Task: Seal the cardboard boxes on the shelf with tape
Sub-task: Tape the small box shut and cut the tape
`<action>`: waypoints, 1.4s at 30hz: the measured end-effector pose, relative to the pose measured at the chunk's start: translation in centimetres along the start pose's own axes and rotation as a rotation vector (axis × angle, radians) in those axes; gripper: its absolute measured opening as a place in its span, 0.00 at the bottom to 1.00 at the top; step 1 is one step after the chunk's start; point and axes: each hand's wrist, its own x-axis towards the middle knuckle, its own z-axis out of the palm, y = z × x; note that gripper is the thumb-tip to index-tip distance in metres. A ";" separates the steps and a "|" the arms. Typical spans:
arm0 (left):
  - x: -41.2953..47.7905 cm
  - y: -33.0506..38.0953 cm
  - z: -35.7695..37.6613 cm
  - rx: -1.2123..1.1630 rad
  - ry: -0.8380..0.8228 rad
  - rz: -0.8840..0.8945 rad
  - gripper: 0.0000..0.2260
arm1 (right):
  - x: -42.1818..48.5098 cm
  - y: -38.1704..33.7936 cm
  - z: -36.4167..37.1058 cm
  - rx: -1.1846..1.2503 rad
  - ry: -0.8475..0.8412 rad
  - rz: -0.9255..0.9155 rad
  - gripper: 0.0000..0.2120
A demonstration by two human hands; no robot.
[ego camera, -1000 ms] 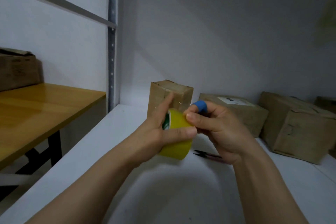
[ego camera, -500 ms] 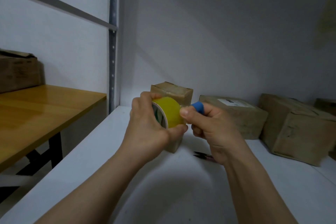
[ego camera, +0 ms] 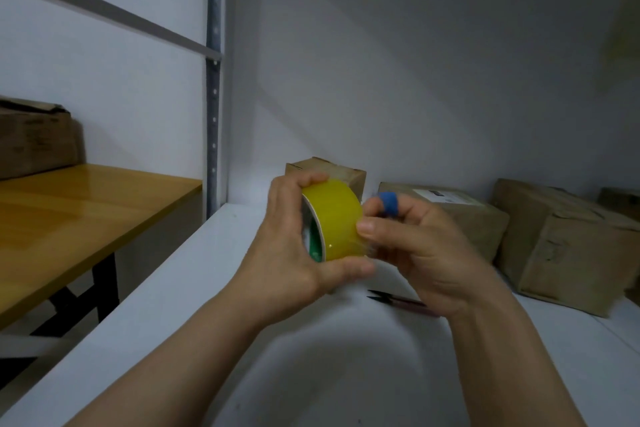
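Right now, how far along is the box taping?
Done: nothing clearly; I can't see yellow tape on any box. In hand: the left hand grips the yellow tape roll while the right hand pinches at its edge, apparently finding the end. Left: the small upright cardboard box, the flat labelled cardboard box and the large cardboard box on the white shelf; black snips lie ready.
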 end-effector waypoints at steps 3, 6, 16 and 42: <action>0.3 -0.6 0.0 -0.128 -0.073 0.084 0.56 | -0.5 -0.7 -1.2 0.014 0.036 -0.170 0.14; 0.6 -1.1 0.3 -0.291 -0.080 0.070 0.54 | -1.2 -1.2 -2.0 -0.076 -0.019 -0.188 0.12; 2.8 -3.7 -0.9 -0.287 0.286 -0.425 0.34 | -0.3 1.2 -5.7 -0.928 0.120 0.211 0.10; 1.7 -2.9 -1.9 -0.248 -0.012 -0.186 0.46 | 2.5 4.4 0.4 -0.203 0.132 -0.037 0.19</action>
